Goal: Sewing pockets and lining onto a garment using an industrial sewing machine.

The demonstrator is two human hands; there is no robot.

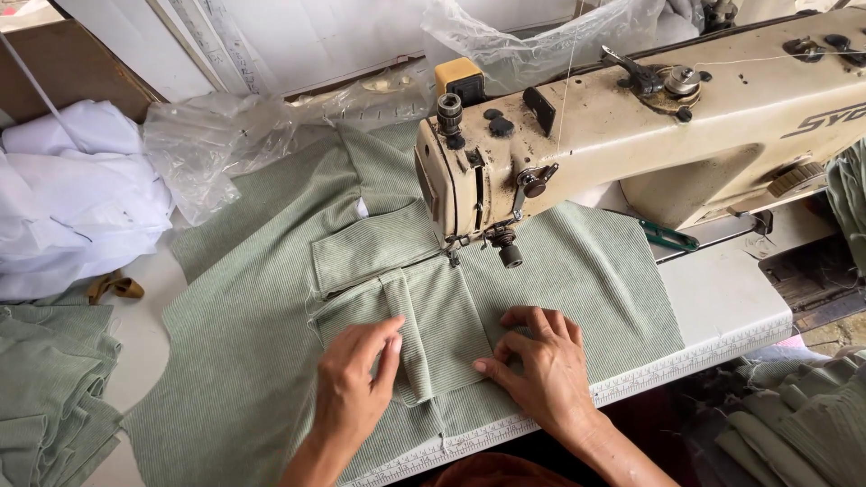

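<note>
A green ribbed fabric panel [253,361] lies flat on the sewing table. A pleated pocket piece [437,320] of the same cloth rests on it, with its flap [370,243] just behind. My left hand [356,379] presses flat on the pocket's left side, fingers together beside the centre pleat. My right hand [537,356] presses on the pocket's right edge, fingers spread slightly. The cream sewing machine [631,117] stands behind, and its needle and presser foot [451,257] sit at the pocket's upper right corner. Neither hand grips anything.
White garments [72,194] pile at the far left. Folded green pieces [50,388] stack at the lower left, and more green cloth [803,424] lies at the lower right. Clear plastic bags [216,144] lie behind. Green-handled scissors [667,236] rest under the machine arm. A ruler strip [686,361] runs along the table edge.
</note>
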